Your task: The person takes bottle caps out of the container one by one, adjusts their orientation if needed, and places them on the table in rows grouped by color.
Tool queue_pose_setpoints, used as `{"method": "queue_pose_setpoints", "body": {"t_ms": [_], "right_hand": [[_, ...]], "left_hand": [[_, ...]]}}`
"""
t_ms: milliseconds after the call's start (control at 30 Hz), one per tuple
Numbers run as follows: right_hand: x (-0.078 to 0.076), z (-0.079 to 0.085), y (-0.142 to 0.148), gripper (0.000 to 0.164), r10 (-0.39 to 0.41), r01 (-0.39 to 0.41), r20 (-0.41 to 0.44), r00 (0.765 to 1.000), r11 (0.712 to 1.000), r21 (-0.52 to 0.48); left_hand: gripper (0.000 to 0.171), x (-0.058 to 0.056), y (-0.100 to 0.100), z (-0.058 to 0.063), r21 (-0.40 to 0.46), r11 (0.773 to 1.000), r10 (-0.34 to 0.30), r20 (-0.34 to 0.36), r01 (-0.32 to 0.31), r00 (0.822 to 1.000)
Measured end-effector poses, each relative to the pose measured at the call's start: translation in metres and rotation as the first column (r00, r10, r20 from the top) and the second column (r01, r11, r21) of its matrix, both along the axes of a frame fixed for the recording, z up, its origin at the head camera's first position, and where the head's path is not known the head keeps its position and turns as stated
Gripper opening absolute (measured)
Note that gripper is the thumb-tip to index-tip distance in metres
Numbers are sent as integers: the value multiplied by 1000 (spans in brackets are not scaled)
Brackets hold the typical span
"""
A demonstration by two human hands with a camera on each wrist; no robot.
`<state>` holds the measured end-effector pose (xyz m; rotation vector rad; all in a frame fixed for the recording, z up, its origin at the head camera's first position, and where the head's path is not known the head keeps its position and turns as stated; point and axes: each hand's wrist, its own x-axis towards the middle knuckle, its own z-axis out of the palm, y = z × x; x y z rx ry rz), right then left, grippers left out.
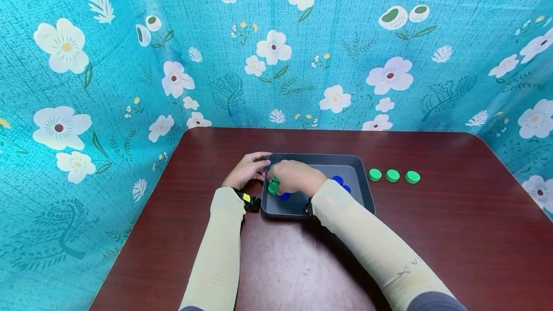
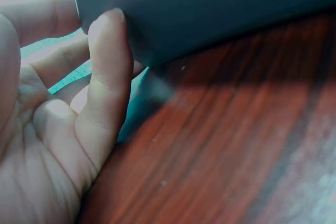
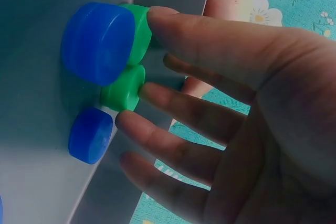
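Observation:
A dark grey rectangular tray (image 1: 317, 158) lies on the table, with green and blue round caps inside. My left hand (image 1: 247, 171) is at its left end; in the left wrist view the thumb (image 2: 110, 51) rests against the outer wall and the other fingers curve round the corner, partly hidden. Over the tray's left part is my right hand (image 1: 295, 176). In the right wrist view its fingers are loosely extended, thumb tip at a green cap (image 3: 140, 35) and a fingertip at another green cap (image 3: 123, 87). Beside them are a large-looking blue cap (image 3: 97, 43) and a second blue cap (image 3: 90, 136).
Three green caps, the nearest one (image 1: 375, 174) beside the tray, stand in a row on the reddish-brown table (image 1: 276, 263). More blue caps (image 1: 338, 180) lie in the tray's right half. A flowered blue curtain (image 1: 276, 80) hangs behind the table.

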<state>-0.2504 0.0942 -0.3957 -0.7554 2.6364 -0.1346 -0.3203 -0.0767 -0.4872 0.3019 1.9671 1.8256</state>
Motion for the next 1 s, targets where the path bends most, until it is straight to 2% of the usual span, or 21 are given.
{"method": "queue_pose_setpoints", "body": {"t_ms": [367,600,1000], "right_hand": [[-9,-6,-2,48,3,-3,-29,1000,1000,4],[-12,-12,-4,34,-38,38,-34,999,999,-7],[-17,-20,-1,32,-75,75,-36,997,997,-9]], "left_hand": [[34,0,0,1,-7,1000,-1,-5,1,1000],[34,0,0,0,5,1000,-11,-10,11,1000],[34,-2,0,-1,23,1000,-13,9,13,1000]]}}
